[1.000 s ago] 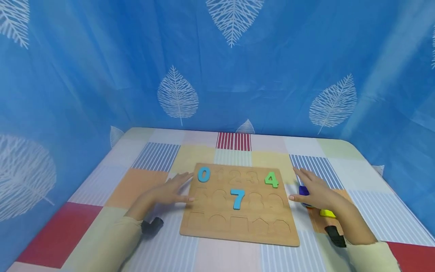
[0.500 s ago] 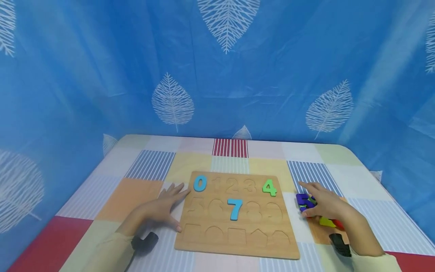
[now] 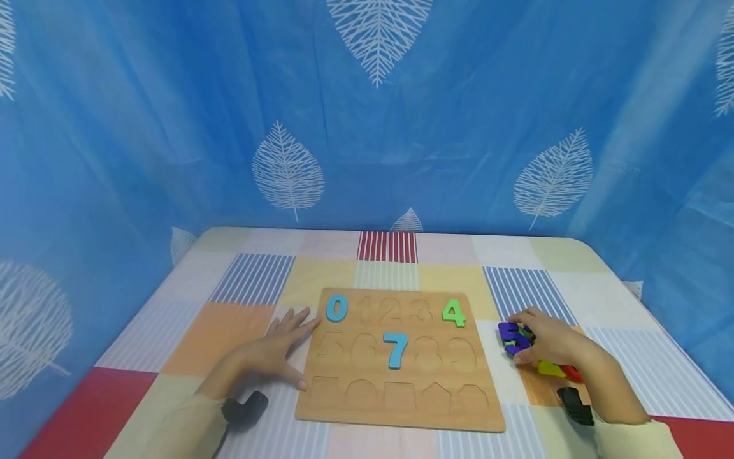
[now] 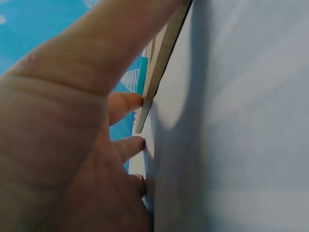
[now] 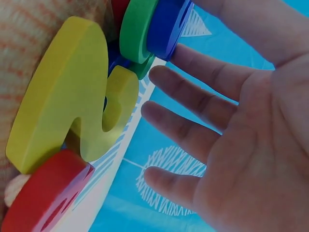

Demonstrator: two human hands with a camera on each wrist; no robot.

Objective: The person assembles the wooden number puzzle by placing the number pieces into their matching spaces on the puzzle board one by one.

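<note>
A wooden number puzzle board lies on the table with a blue 0, a green 4 and a blue 7 on it. My left hand spreads its fingers along the board's left edge, thumb at the lower left side. To the right of the board, my right hand reaches over a pile of number pieces. Its thumb and index finger pinch a dark blue number piece, which rests against a green piece. The other fingers extend loosely without touching a piece.
Under the right palm lie a yellow number piece and a red piece. The table wears a patchwork cloth. A blue curtain with white leaves stands behind and along the sides.
The right hand lowers onto the pile and its thumb and fingers close in on the dark blue piece. The left thumb slides down along the board's edge, then stays still. The head view shifts slightly.
</note>
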